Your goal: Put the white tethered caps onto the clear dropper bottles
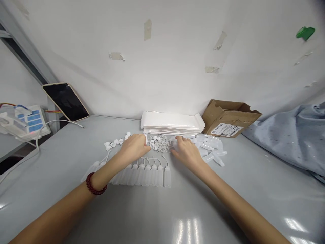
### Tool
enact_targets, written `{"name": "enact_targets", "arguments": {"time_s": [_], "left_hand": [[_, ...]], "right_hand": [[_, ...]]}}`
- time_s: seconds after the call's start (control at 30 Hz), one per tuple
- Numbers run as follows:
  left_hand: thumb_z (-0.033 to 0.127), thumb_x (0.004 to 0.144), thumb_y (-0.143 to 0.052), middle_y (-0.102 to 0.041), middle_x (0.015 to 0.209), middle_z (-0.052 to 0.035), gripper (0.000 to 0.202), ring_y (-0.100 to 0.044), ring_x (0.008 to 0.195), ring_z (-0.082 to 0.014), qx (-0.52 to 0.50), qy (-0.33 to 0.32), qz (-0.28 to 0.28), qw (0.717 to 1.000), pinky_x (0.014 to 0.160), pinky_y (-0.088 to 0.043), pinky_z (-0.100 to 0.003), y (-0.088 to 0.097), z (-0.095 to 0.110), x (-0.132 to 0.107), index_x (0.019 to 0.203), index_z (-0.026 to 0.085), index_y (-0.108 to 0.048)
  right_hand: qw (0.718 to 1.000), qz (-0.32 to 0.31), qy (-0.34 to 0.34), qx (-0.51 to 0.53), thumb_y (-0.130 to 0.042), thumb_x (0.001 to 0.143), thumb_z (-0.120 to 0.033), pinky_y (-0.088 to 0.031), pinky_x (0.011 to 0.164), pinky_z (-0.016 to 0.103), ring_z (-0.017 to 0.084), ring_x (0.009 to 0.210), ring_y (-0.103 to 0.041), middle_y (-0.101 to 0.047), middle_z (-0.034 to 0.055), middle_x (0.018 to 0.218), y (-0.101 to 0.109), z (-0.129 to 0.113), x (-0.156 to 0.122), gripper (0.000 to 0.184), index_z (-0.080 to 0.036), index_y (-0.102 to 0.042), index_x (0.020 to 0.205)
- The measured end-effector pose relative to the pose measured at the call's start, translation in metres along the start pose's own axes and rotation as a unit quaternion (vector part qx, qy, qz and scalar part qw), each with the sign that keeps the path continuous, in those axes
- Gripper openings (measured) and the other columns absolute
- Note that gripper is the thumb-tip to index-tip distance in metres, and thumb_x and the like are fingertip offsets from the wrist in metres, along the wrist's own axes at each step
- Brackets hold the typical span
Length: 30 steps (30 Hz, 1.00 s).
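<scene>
Head view is showing a pale wall [172, 44] rising behind a grey desk [142, 213]. Blue-grey cloth [291, 135] is lying bunched at the far right. Beside it, an open cardboard box [213, 117] is standing near the wall, and a stack of flat white packets [172, 119] is lying just left of the box. At the far left, a white power strip [27, 122] is sitting beside a phone [66, 101] that is leaning on the wall.

Both hands are working just on the near side of the stack. The left hand [135, 146] is curling its fingers, thumb toward the middle; what it may be gripping is hidden. The right hand [186, 149] is bending its fingers downward, and I cannot tell whether it is holding anything.

Loose translucent bottles [213, 145] are lying heaped just right of the right hand. A row of strapped bottles [146, 177] is lying on the near side of the left hand, partly behind its forearm. Smallest, a pile of white caps [161, 144] is spreading between the hands, with more caps [113, 143] lying left of the left hand.
</scene>
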<state>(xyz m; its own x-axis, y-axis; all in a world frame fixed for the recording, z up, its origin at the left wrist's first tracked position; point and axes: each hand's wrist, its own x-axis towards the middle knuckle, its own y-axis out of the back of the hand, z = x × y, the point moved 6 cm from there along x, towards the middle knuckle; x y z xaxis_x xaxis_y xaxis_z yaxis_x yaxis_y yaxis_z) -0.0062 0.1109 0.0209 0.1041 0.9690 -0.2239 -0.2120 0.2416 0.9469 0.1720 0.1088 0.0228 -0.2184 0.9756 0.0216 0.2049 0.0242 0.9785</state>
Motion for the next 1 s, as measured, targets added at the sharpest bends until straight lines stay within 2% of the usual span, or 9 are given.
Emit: {"name": "enact_targets", "arguments": {"time_s": [0.1, 0.3, 0.4, 0.53, 0.6, 0.67, 0.77, 0.87, 1.0], "left_hand": [[0.033, 0.091, -0.058, -0.064, 0.091, -0.0034, 0.02, -0.062, 0.074, -0.0141, -0.038, -0.009, 0.015, 0.999, 0.065, -0.053, -0.029, -0.001, 0.001, 0.0, 0.098, 0.014, -0.061], [0.022, 0.075, -0.056, -0.058, 0.058, -0.0021, 0.02, -0.054, 0.054, -0.0155, -0.153, -0.015, 0.084, 0.985, 0.047, -0.034, -0.026, 0.015, 0.001, -0.007, 0.056, 0.018, -0.059], [0.028, 0.075, -0.05, -0.06, 0.06, -0.002, 0.02, -0.056, 0.057, -0.0177, -0.224, -0.021, 0.11, 0.968, 0.047, -0.034, -0.026, 0.027, 0.002, -0.019, 0.061, 0.019, -0.061], [0.041, 0.081, -0.05, -0.058, 0.057, 0.0011, 0.026, -0.057, 0.056, -0.0164, -0.317, -0.064, 0.061, 0.944, 0.046, -0.039, -0.024, 0.031, 0.011, -0.036, 0.075, 0.02, -0.065], [0.042, 0.083, -0.053, -0.06, 0.061, 0.001, 0.026, -0.057, 0.057, -0.0141, -0.401, -0.1, 0.002, 0.91, 0.05, -0.043, -0.024, 0.026, 0.018, -0.042, 0.075, 0.021, -0.065], [0.039, 0.083, -0.056, -0.061, 0.067, 0.0001, 0.024, -0.055, 0.056, -0.0115, -0.515, -0.12, -0.07, 0.846, 0.053, -0.044, -0.024, 0.02, 0.026, -0.049, 0.073, 0.02, -0.065], [0.036, 0.081, -0.061, -0.058, 0.069, -0.0005, 0.021, -0.049, 0.054, -0.0093, -0.628, -0.105, -0.165, 0.753, 0.049, -0.041, -0.022, 0.008, 0.034, -0.056, 0.07, 0.018, -0.066], [0.033, 0.079, -0.064, -0.057, 0.066, -0.0002, 0.021, -0.045, 0.05, -0.0077, -0.666, -0.081, -0.226, 0.706, 0.045, -0.037, -0.021, -0.004, 0.04, -0.062, 0.067, 0.017, -0.066], [0.03, 0.079, -0.065, -0.058, 0.063, 0.0005, 0.019, -0.045, 0.048, -0.0063, -0.675, -0.068, -0.266, 0.685, 0.044, -0.034, -0.019, -0.013, 0.044, -0.066, 0.066, 0.016, -0.066]], "right_hand": [[0.999, -0.004, -0.012, 0.032, -0.059, 0.081, -0.016, -0.04, 0.065, 0.032, 0.033, 0.09, -0.062, -0.069, 0.0181, 0.094, 0.002, 0.005, -0.005, 0.03, -0.01, -0.055, 0.11], [0.989, 0.032, -0.041, 0.14, -0.054, 0.083, -0.024, -0.04, 0.058, 0.03, 0.02, 0.062, -0.06, -0.069, 0.0109, 0.089, 0.017, 0.027, -0.013, 0.033, -0.009, -0.058, 0.111], [0.977, 0.075, -0.036, 0.196, -0.052, 0.085, -0.033, -0.042, 0.06, 0.031, 0.02, 0.067, -0.059, -0.067, 0.0071, 0.085, 0.029, 0.035, -0.021, 0.026, -0.015, -0.064, 0.1], [0.96, 0.108, -0.007, 0.26, -0.054, 0.086, -0.036, -0.047, 0.065, 0.032, 0.02, 0.074, -0.06, -0.066, 0.0057, 0.089, 0.035, 0.033, -0.037, 0.021, -0.02, -0.063, 0.094], [0.947, 0.094, 0.011, 0.308, -0.056, 0.086, -0.036, -0.049, 0.069, 0.032, 0.02, 0.078, -0.062, -0.067, 0.0048, 0.09, 0.031, 0.026, -0.045, 0.018, -0.021, -0.061, 0.094], [0.91, 0.057, 0.022, 0.411, -0.059, 0.085, -0.036, -0.05, 0.076, 0.034, 0.021, 0.086, -0.065, -0.068, 0.004, 0.092, 0.025, 0.018, -0.053, 0.017, -0.023, -0.057, 0.096], [0.811, -0.017, 0.014, 0.584, -0.063, 0.084, -0.035, -0.048, 0.086, 0.037, 0.022, 0.095, -0.067, -0.07, 0.0034, 0.097, 0.018, 0.004, -0.061, 0.019, -0.025, -0.052, 0.095], [0.756, -0.047, -0.005, 0.653, -0.064, 0.084, -0.034, -0.047, 0.085, 0.035, 0.02, 0.094, -0.067, -0.071, 0.004, 0.097, 0.016, -0.005, -0.064, 0.018, -0.024, -0.052, 0.094], [0.703, -0.065, -0.039, 0.707, -0.068, 0.082, -0.034, -0.048, 0.076, 0.031, 0.017, 0.078, -0.068, -0.072, 0.0035, 0.088, 0.009, -0.006, -0.064, 0.022, -0.021, -0.055, 0.095]]}}
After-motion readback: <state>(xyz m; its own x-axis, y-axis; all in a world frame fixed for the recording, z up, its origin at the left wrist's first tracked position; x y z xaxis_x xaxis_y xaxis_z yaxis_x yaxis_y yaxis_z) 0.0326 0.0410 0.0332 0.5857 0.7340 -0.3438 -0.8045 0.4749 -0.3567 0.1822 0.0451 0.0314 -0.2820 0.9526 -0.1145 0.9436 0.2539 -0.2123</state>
